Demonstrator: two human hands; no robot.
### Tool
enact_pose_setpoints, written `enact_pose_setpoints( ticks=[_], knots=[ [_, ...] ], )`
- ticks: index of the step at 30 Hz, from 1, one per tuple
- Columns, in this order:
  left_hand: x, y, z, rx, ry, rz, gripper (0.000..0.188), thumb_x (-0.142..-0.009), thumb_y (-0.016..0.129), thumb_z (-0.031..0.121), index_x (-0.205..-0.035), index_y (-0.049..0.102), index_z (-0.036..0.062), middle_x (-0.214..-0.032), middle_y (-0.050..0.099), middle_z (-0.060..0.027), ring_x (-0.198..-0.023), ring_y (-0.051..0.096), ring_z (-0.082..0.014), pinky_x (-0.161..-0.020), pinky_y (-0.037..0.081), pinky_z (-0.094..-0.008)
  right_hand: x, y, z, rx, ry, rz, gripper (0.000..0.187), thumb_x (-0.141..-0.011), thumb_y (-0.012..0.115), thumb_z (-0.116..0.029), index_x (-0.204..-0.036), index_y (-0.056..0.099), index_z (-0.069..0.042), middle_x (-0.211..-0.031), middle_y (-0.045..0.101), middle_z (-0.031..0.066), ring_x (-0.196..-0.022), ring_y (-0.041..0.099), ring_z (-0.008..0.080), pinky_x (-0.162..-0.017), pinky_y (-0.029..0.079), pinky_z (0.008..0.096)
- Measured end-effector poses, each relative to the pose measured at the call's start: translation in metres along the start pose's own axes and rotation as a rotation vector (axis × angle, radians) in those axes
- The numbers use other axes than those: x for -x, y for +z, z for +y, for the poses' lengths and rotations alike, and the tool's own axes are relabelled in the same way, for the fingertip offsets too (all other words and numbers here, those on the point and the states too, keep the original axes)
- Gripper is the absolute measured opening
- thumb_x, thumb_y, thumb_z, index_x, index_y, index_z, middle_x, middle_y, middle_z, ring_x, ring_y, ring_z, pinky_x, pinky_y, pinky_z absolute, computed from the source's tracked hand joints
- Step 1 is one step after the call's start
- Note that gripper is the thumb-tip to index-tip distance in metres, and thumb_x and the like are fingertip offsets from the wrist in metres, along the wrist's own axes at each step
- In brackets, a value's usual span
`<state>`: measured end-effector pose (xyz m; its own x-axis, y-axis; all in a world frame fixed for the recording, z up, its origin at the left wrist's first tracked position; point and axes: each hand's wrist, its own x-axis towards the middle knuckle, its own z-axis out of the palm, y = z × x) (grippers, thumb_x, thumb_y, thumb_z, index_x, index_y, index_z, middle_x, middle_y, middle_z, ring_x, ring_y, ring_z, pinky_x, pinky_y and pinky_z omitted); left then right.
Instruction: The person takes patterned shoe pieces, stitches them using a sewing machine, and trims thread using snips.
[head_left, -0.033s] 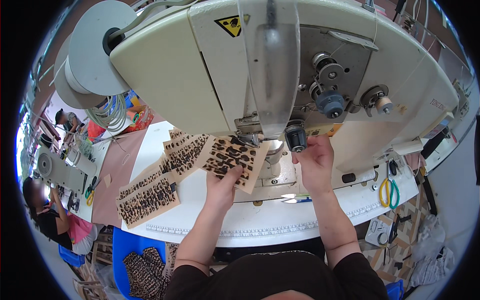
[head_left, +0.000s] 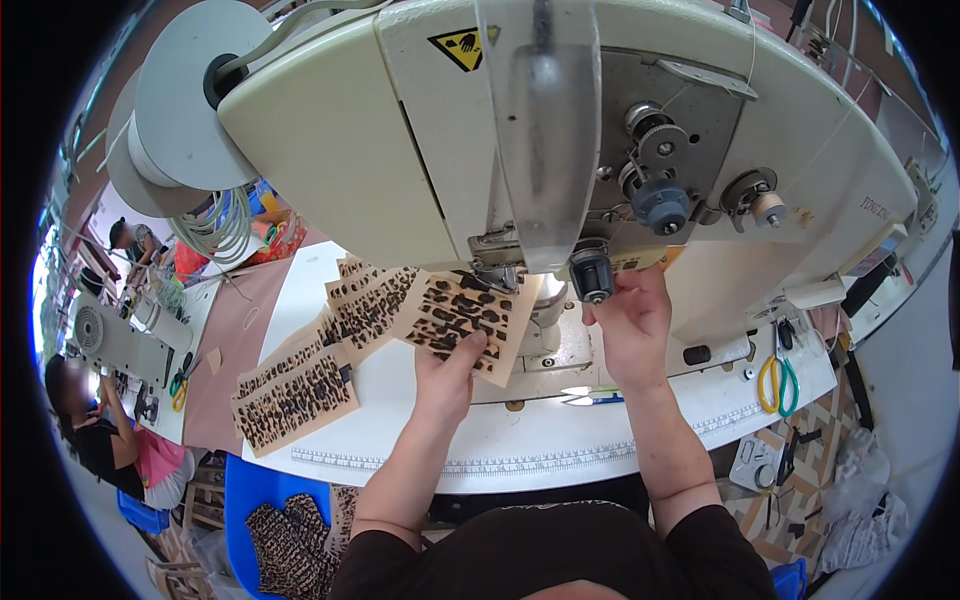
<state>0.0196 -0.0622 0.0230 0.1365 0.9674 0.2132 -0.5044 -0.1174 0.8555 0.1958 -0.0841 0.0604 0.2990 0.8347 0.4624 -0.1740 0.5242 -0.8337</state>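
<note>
My left hand (head_left: 447, 378) pinches the near edge of a leopard-print fabric piece (head_left: 465, 318) with a plain beige border, thumb on top. The far edge of that piece lies by the presser area (head_left: 497, 278) of a large cream sewing machine (head_left: 330, 130). More leopard-print pieces (head_left: 297, 405) trail away to the left on the white table. My right hand (head_left: 637, 325) is raised beside a dark round knob (head_left: 594, 272) under the machine head. Its fingers are curled and partly hidden; whatever they hold cannot be made out.
White tweezers (head_left: 590, 391) and a printed ruler strip (head_left: 540, 462) lie near the table's front edge. Scissors with yellow and green handles (head_left: 778, 385) are at the right. A blue bin (head_left: 245, 520) holds leopard-print cloth below left. Another person (head_left: 100, 440) sits at a machine far left.
</note>
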Motion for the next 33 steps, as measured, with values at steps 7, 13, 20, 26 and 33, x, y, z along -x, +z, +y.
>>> enact_pose_setpoints(
  ticks=[7, 13, 20, 26, 33],
  knots=[
    [0.002, 0.009, -0.011, 0.137, 0.075, 0.053, 0.031, -0.079, 0.050, -0.004, -0.110, 0.043, -0.0013, -0.103, 0.054, -0.0099, -0.093, 0.055, -0.0161, -0.082, 0.046, -0.0283, 0.008, -0.006, 0.006, 0.101, -0.199, -0.096, 0.024, -0.081, 0.050, 0.003, -0.103, 0.041, -0.003, -0.084, 0.052, 0.0023, -0.064, 0.046, 0.0040, -0.057, 0.038, 0.0170],
    [0.000, 0.008, -0.010, 0.174, 0.060, 0.018, 0.033, -0.080, 0.052, -0.002, -0.111, 0.042, -0.0011, -0.103, 0.054, -0.0099, -0.093, 0.055, -0.0162, -0.082, 0.046, -0.0286, 0.021, 0.001, 0.009, 0.359, -0.291, -0.089, 0.026, -0.079, 0.054, 0.002, -0.104, 0.047, -0.002, -0.080, 0.052, 0.0015, -0.060, 0.045, 0.0042, -0.053, 0.037, 0.0170],
    [-0.005, -0.008, -0.003, 0.352, -0.108, -0.085, 0.051, -0.087, 0.042, 0.039, -0.120, 0.038, 0.0004, -0.112, 0.051, -0.0129, -0.102, 0.052, -0.0222, -0.085, 0.044, -0.0341, 0.037, 0.027, 0.019, 0.262, 0.143, -0.357, 0.014, -0.081, 0.054, -0.004, -0.093, 0.057, 0.002, -0.080, 0.058, 0.0026, -0.066, 0.051, 0.0067, -0.059, 0.041, 0.0196],
    [-0.016, -0.024, 0.010, 0.624, -0.333, -0.029, 0.067, -0.084, 0.039, 0.055, -0.124, 0.037, 0.0010, -0.117, 0.050, -0.0148, -0.099, 0.054, -0.0254, -0.081, 0.045, -0.0387, 0.014, 0.001, 0.013, -0.098, 0.345, -0.128, 0.011, -0.080, 0.053, -0.002, -0.090, 0.056, 0.000, -0.078, 0.057, 0.0015, -0.069, 0.052, 0.0058, -0.059, 0.043, 0.0191],
    [0.013, -0.009, 0.002, 0.191, -0.118, 0.048, 0.030, -0.083, 0.051, 0.008, -0.110, 0.044, -0.0003, -0.090, 0.058, -0.0096, -0.052, 0.050, -0.0080, -0.041, 0.039, -0.0160, 0.006, -0.009, 0.001, 0.681, -0.428, -0.038, 0.024, -0.079, 0.054, -0.008, -0.102, 0.047, -0.003, -0.099, 0.051, 0.0084, -0.069, 0.056, 0.0146, -0.058, 0.044, 0.0252]
  ],
)
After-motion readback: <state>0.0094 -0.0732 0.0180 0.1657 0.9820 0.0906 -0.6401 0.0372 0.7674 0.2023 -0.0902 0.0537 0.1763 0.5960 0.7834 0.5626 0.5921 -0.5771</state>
